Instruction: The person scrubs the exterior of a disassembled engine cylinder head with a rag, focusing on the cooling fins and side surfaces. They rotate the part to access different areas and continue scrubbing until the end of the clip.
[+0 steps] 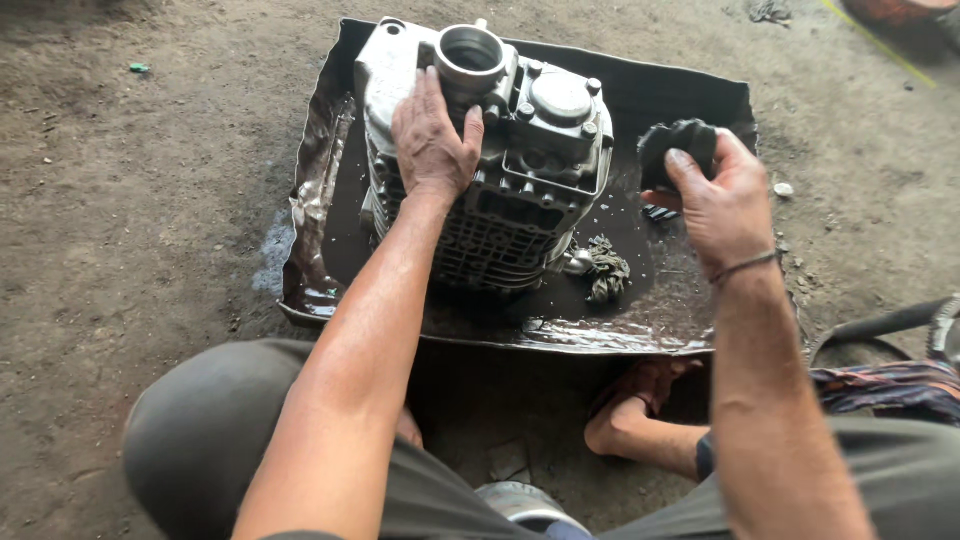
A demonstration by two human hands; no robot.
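Now left hand (432,135) steadies engine (520,170); right hand (722,195) grips (perhaps rubber) part (678,145).

Floor (150,200): bare packed dirt, grey-brown, scattered small debris. Daylight, diffuse. Dark hose (885,322) and patterned cloth (885,385) lie at right edge.

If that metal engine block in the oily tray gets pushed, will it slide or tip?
Probably heavy: the engine block is thick finned cast metal. It may slide, since the tray looks wet with oil. Tipping seems unlikely while the left hand rests flat on top.
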